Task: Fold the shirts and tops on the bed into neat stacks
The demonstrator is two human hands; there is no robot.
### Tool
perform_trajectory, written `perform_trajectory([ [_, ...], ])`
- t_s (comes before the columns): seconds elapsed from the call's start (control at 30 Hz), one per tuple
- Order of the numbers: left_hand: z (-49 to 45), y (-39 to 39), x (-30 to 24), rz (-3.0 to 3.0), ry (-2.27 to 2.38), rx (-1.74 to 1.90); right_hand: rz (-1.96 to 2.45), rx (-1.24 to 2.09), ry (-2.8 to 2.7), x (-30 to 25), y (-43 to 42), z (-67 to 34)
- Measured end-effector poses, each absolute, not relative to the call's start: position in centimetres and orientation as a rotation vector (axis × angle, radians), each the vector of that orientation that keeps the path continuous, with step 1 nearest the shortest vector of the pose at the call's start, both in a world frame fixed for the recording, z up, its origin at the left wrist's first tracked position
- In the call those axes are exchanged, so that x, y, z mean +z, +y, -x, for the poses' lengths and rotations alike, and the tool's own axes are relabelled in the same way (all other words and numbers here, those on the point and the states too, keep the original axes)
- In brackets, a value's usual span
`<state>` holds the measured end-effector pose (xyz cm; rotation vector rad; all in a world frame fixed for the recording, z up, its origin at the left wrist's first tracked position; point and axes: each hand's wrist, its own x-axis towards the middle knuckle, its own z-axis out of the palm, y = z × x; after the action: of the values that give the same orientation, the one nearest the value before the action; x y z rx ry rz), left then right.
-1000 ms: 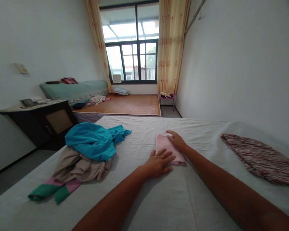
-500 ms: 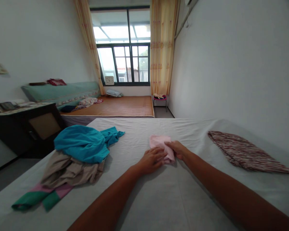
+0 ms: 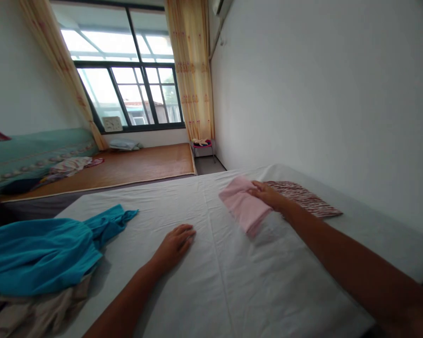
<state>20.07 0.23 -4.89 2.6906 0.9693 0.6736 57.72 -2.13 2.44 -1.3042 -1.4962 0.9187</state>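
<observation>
My right hand (image 3: 266, 193) grips the upper right edge of a folded pink cloth (image 3: 245, 206), whose exact kind I cannot tell. The cloth appears slightly lifted over the white sheet (image 3: 183, 291). Behind my right hand and forearm, partly covered by them, lies a brown-and-white streaked folded garment (image 3: 305, 199). My left hand (image 3: 178, 241) rests palm down on the sheet with nothing in it, fingers loosely extended. Left of it is a crumpled turquoise garment (image 3: 49, 253), with a grey-brown garment (image 3: 52, 310) partly under it.
A white wall (image 3: 313, 94) runs along the right side. Beyond the sheet stands a low bed with a brown mat (image 3: 144, 164), and crumpled clothes (image 3: 70, 165) lie on it. A small stool (image 3: 202, 144) with cloth on top stands below the curtain (image 3: 193, 70).
My right hand has carried the pink cloth right, towards the streaked garment. My left hand has let go of it and now lies on the sheet. The view has turned right.
</observation>
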Motion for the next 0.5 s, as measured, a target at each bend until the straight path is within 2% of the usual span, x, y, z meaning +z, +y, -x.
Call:
perform_trajectory([
  [0.13, -20.2, 0.6, -5.1, -2.754, 0.984, 0.629, 1.245, 0.903, -1.326, 6.3, -2.5, -66.4],
  [0.2, -20.2, 0.8, -5.2, -2.772, 1.004, 0.634, 1.313, 0.811, -1.263, 6.6, -2.8, -71.4],
  [0.37, -20.4, 1.0, -5.2, -2.804, 1.023, 0.637, 1.828, 0.599, -1.255, 1.6, -3.5, -81.5],
  [0.5, -20.5, 0.9, -5.1, -2.805, 1.048, 0.635, 2.184, 0.197, -1.385, -1.3, -3.3, -83.5],
])
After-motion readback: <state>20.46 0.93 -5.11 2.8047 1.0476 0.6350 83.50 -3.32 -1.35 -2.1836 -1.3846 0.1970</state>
